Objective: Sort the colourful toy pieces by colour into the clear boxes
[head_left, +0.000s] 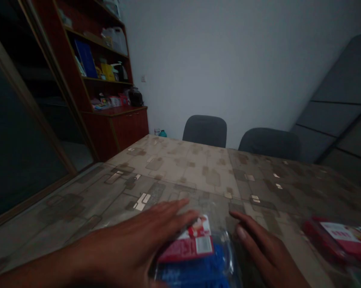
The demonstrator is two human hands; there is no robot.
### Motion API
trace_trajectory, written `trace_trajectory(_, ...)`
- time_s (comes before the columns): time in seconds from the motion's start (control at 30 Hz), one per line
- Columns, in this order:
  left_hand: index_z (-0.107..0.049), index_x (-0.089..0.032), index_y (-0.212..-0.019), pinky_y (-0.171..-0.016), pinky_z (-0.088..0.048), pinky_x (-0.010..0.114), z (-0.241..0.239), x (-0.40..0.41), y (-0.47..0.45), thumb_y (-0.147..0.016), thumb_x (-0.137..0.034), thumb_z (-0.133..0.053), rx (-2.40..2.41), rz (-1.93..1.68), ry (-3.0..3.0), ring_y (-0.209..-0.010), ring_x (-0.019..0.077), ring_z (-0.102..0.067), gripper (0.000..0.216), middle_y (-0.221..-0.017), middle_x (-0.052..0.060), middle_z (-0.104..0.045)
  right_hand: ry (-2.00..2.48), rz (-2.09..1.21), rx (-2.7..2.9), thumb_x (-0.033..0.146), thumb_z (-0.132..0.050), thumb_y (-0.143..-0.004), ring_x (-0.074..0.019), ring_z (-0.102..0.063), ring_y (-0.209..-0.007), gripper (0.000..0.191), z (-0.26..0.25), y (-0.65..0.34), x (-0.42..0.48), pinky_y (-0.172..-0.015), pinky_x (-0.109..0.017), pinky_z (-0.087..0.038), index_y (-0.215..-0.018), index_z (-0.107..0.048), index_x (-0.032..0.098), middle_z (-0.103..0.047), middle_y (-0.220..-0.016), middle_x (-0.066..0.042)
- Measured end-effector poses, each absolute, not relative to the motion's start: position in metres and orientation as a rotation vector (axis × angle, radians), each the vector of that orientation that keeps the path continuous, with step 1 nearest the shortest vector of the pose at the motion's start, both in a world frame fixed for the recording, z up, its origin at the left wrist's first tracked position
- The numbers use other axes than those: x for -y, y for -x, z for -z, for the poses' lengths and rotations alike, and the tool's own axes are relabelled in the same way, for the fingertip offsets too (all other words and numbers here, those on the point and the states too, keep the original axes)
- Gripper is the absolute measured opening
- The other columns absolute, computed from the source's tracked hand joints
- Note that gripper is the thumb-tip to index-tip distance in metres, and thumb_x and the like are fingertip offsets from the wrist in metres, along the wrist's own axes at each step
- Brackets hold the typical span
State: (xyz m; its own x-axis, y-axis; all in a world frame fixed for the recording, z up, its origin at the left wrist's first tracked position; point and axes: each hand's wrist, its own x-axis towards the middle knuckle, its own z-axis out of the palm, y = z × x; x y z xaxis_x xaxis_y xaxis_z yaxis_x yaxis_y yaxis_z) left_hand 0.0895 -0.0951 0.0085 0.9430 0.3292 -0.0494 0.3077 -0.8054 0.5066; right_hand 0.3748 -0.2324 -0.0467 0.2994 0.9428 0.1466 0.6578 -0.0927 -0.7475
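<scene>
While the left hand point(144, 236) lies flat, fingers spread, on one blue packet point(195, 260), the open, empty right hand point(264, 248) flanks it; one red packet point(339, 240) sits apart.

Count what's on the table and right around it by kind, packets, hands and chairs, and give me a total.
Blue packet with red label: 1
Red packet: 1
Hands, left hand and right hand, on either side of the blue packet: 2
Chairs behind the table: 2
Total: 6
</scene>
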Motion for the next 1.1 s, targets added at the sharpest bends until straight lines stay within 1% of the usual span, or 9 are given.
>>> trace_trajectory(0.07,-0.028,-0.034,-0.158,-0.117,-0.030,0.058,-0.006,0.112,-0.104,-0.075,-0.033,-0.080,-0.391,-0.002,-2.531,-0.146,0.0436,-0.028,0.098,-0.165,0.011,-0.022,1.842,-0.599,1.443,0.051,-0.051,-0.097,-0.0296,-0.067,-0.116,0.046,0.059,-0.378,0.232,-0.096,-0.041,-0.055,-0.131,-0.067,0.025,-0.073,-0.125,-0.010)
trace_trajectory(0.13,-0.027,-0.034,-0.158,-0.116,-0.030,0.061,0.000,0.121,-0.114,-0.076,-0.022,-0.078,-0.382,0.060,-2.526,-0.146,0.0438,-0.028,0.097,-0.164,0.012,-0.022,1.841,-0.679,1.462,0.052,-0.052,-0.096,-0.0307,-0.068,-0.115,0.046,0.071,-0.379,0.231,-0.097,-0.043,-0.054,-0.130,-0.068,0.025,-0.074,-0.122,-0.010)
trace_trajectory(0.3,-0.021,-0.033,-0.159,-0.116,-0.027,0.065,0.012,0.122,-0.117,-0.062,-0.003,-0.078,-0.371,0.155,-2.525,-0.146,0.0470,-0.024,0.116,-0.164,0.014,-0.013,1.818,-0.727,1.486,0.049,-0.049,-0.097,-0.0313,-0.068,-0.114,0.044,0.089,-0.377,0.232,-0.098,-0.046,-0.053,-0.127,-0.069,0.025,-0.072,-0.126,-0.012)
trace_trajectory(0.43,-0.019,-0.034,-0.159,-0.117,-0.021,0.066,0.016,0.119,-0.113,-0.065,-0.012,-0.081,-0.325,0.117,-2.518,-0.148,0.0459,-0.017,0.115,-0.165,0.012,-0.010,1.852,-0.703,1.496,0.047,-0.046,-0.099,-0.0316,-0.063,-0.121,0.044,0.094,-0.375,0.234,-0.104,-0.049,-0.047,-0.131,-0.066,0.026,-0.068,-0.133,-0.011)
trace_trajectory(0.53,-0.017,-0.035,-0.160,-0.118,-0.016,0.066,0.020,0.118,-0.108,-0.072,-0.023,-0.082,-0.333,0.061,-2.527,-0.149,0.0445,-0.014,0.109,-0.166,0.011,-0.009,1.880,-0.731,1.519,0.047,-0.042,-0.099,-0.0316,-0.064,-0.119,0.045,0.095,-0.374,0.235,-0.100,-0.048,-0.050,-0.132,-0.065,0.027,-0.068,-0.132,-0.010)
trace_trajectory(0.73,-0.009,-0.039,-0.160,-0.118,-0.020,0.066,0.048,0.123,-0.096,-0.077,-0.033,-0.083,-0.364,-0.133,-2.557,-0.149,0.0462,-0.016,0.111,-0.167,0.010,-0.005,1.787,-0.826,1.446,0.049,-0.035,-0.099,-0.0269,-0.073,-0.086,0.047,0.103,-0.365,0.234,-0.079,-0.038,-0.054,-0.126,-0.062,0.021,-0.077,-0.099,-0.011)
trace_trajectory(0.83,0.000,-0.037,-0.161,-0.117,-0.024,0.067,0.063,0.125,-0.094,-0.078,-0.033,-0.082,-0.339,-0.207,-2.610,-0.149,0.0464,-0.014,0.116,-0.167,0.013,-0.002,1.736,-0.861,1.408,0.047,-0.035,-0.100,-0.0247,-0.071,-0.083,0.044,0.099,-0.359,0.233,-0.076,-0.035,-0.052,-0.126,-0.058,0.019,-0.076,-0.095,-0.010)
trace_trajectory(0.97,0.001,-0.034,-0.161,-0.116,-0.025,0.066,0.070,0.125,-0.096,-0.077,-0.034,-0.082,-0.319,-0.202,-2.643,-0.150,0.0461,-0.015,0.117,-0.167,0.015,-0.002,1.722,-0.905,1.369,0.043,-0.032,-0.098,-0.0222,-0.068,-0.084,0.034,0.082,-0.354,0.225,-0.075,-0.032,-0.048,-0.103,-0.060,0.023,-0.072,-0.092,-0.005)
trace_trajectory(1.1,0.001,-0.032,-0.161,-0.119,-0.022,0.063,0.069,0.126,-0.097,-0.077,-0.033,-0.082,-0.349,-0.194,-2.646,-0.150,0.0440,-0.014,0.118,-0.168,0.014,-0.003,1.785,-0.842,1.345,0.056,-0.037,-0.096,-0.0214,-0.061,-0.073,0.041,0.079,-0.353,0.211,-0.069,-0.032,-0.045,-0.074,-0.052,0.025,-0.064,-0.074,-0.002)
